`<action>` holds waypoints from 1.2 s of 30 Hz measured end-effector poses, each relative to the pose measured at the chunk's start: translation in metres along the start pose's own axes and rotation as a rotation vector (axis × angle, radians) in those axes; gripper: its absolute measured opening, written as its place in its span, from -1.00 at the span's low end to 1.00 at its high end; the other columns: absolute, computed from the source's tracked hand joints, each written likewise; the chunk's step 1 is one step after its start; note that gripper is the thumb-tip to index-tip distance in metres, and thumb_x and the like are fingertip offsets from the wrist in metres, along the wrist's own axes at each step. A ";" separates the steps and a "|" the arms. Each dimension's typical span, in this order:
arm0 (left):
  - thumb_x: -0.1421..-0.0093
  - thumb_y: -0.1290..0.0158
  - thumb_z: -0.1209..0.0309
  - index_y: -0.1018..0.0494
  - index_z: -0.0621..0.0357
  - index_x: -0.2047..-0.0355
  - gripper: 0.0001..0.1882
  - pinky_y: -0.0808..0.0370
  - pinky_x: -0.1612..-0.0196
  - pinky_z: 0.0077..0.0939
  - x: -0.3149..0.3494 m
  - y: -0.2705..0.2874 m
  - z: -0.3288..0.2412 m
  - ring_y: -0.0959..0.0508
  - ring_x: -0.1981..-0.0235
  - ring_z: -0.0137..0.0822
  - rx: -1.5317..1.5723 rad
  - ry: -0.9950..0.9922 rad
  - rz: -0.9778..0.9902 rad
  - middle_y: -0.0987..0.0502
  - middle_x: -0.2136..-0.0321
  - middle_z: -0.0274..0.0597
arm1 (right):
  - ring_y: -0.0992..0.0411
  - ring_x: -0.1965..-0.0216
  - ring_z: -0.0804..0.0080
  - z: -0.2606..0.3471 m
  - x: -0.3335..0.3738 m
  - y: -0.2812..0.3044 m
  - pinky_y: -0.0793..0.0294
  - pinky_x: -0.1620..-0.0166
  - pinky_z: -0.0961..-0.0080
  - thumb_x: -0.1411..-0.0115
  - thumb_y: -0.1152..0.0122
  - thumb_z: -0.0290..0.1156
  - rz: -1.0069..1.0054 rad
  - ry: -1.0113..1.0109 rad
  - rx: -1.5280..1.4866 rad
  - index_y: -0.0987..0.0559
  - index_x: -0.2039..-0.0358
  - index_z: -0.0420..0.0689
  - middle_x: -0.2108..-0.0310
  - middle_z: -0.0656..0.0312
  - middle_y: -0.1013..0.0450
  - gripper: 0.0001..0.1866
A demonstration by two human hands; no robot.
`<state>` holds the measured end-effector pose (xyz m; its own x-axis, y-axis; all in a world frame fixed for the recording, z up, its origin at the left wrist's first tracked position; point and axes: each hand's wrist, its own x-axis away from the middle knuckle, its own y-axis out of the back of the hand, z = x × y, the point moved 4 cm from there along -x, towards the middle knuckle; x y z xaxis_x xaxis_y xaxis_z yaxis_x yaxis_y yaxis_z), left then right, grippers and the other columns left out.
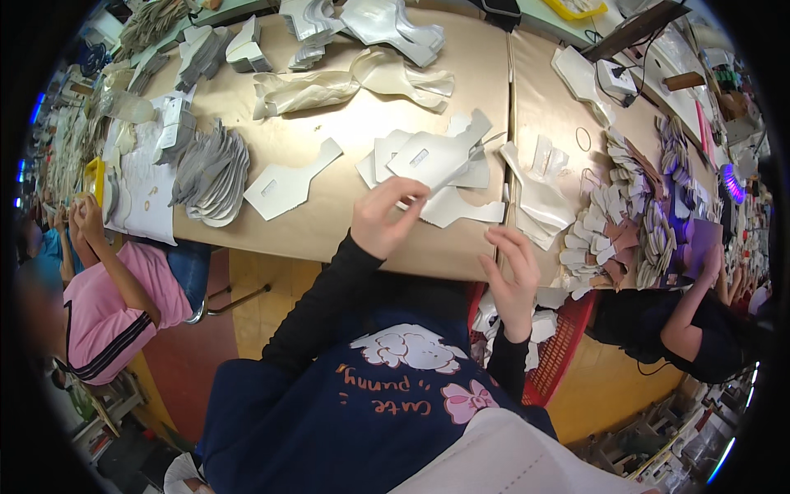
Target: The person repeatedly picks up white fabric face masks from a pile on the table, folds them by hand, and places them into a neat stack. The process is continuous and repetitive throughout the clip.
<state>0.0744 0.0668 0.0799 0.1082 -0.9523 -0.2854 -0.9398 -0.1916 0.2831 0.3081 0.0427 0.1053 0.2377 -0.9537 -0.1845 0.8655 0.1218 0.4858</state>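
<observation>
My left hand (pixel 383 219) pinches the lower edge of a white cut piece (pixel 444 158), a broad flat shape with a narrower arm and a small printed patch. Beneath it, more white pieces (pixel 461 206) lie overlapped on the table. To the right, my right hand (pixel 515 278) hovers at the table's near edge, its fingers apart and slightly bent with nothing in them. A single piece of similar shape (pixel 284 186) lies left of my left hand. Right of the pile, beside the table seam, several glossy white pieces (pixel 539 198) are stacked.
Stacked grey-white pieces (pixel 216 174) stand at left, and crumpled cream pieces (pixel 309 92) lie at the back. Layered pieces (pixel 613 218) cover the right side. A red basket (pixel 568 342) sits below the table edge. People work on both sides, one in a pink shirt (pixel 123 309).
</observation>
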 end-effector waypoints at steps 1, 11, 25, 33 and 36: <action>-0.10 -0.20 0.69 -0.59 0.23 0.24 -0.80 -0.58 0.18 -0.41 0.006 0.000 -0.009 -0.67 0.27 -0.17 0.010 -0.052 0.038 -0.65 0.30 -0.11 | -0.54 0.02 0.27 0.005 -0.001 -0.006 -0.52 0.01 0.42 -0.08 -0.31 -0.72 -0.041 0.007 -0.056 -0.63 0.09 -0.22 -0.15 0.04 -0.39 -0.66; -0.20 -0.12 0.74 -0.56 0.37 0.05 -0.71 -0.59 -0.07 -0.36 0.061 0.002 -0.014 -0.57 -0.03 -0.20 0.498 0.268 0.216 -0.51 -0.01 0.00 | -0.59 0.17 0.31 0.025 -0.014 -0.046 -0.60 0.18 0.46 -0.06 -0.44 -0.60 0.108 0.227 -0.133 -0.60 0.16 -0.24 -0.09 0.00 -0.32 -0.69; -0.16 -0.20 0.68 -0.61 0.37 0.13 -0.75 -0.65 0.09 -0.44 0.048 0.006 -0.035 -0.68 0.15 -0.28 0.146 0.140 -0.017 -0.65 0.10 -0.02 | -0.52 0.26 0.51 0.003 -0.007 -0.065 -0.58 0.20 0.56 -0.35 -0.16 -0.54 0.172 -0.464 -0.816 -0.60 0.23 -0.37 0.15 0.18 -0.48 -0.86; -0.18 -0.17 0.63 -0.61 0.36 0.17 -0.80 -0.63 0.26 -0.49 0.055 0.025 -0.045 -0.69 0.28 -0.23 -0.227 0.010 0.058 -0.65 0.13 -0.08 | -0.52 0.44 0.16 0.038 -0.021 -0.072 -0.47 0.38 0.34 -0.28 -0.18 -0.58 0.375 0.015 -0.123 -0.56 0.24 -0.31 0.40 0.05 -0.50 -0.92; -0.18 -0.16 0.62 -0.59 0.37 0.19 -0.82 -0.63 0.30 -0.46 0.057 0.033 -0.044 -0.69 0.33 -0.21 -0.363 -0.085 0.087 -0.64 0.15 -0.10 | -0.48 0.42 -0.03 0.048 -0.024 -0.083 -0.43 0.39 0.22 -0.23 -0.19 -0.60 0.368 0.110 -0.025 -0.54 0.29 -0.28 0.42 0.00 -0.48 -0.95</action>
<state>0.0637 -0.0038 0.1130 -0.0089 -0.9484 -0.3170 -0.7667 -0.1971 0.6110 0.2096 0.0421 0.1110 0.5796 -0.8096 -0.0929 0.7234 0.4586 0.5162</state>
